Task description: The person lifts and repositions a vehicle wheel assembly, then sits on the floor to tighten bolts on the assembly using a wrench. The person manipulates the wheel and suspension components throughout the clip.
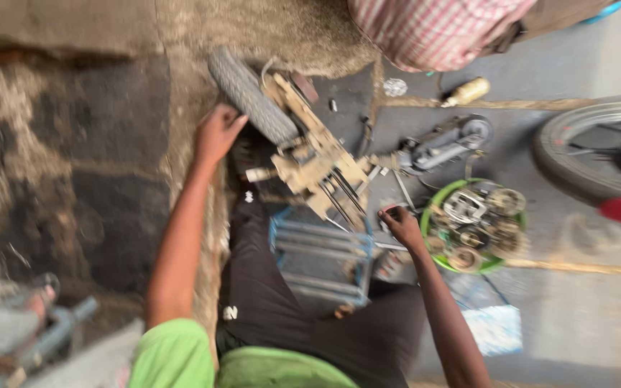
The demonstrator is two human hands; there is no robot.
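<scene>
Your lap: you sit low on the floor [576, 316] in a green shirt [181, 356] and dark trousers [282, 316], your legs running up the middle of the view toward 12 o'clock.
Crate: a blue slatted crate [321, 255] lies just past your knees, under the dirty part.
Your right hand: your right hand [402, 224] sits at about 3 o'clock from the crate; its fingers [389, 213] are curled in narrow around something small and dark. The blur hides what it is, so you cannot tell.
Green bowl: a round green bowl [436, 197] lies just beside that hand at its 3 o'clock, filled with metal gears and round parts [477, 219].
Mud-caked assembly: the tan, mud-caked assembly [318, 162] stands tilted at 12 o'clock from the crate, between your two hands, with dark rods at its lower end near your right hand.
Your left hand: your left hand [217, 133] reaches to 11 o'clock, fingers spread wide, resting by the small tyre [249, 93] at the upper end of the assembly.
Farther out: a grey engine cover [443, 144] lies at 1 o'clock, a yellowish bottle [466, 91] beyond it.
Far edge: another person in a checked cloth [433, 29] is at 12 o'clock; a motorcycle wheel [598, 151] is at 2 o'clock.
</scene>
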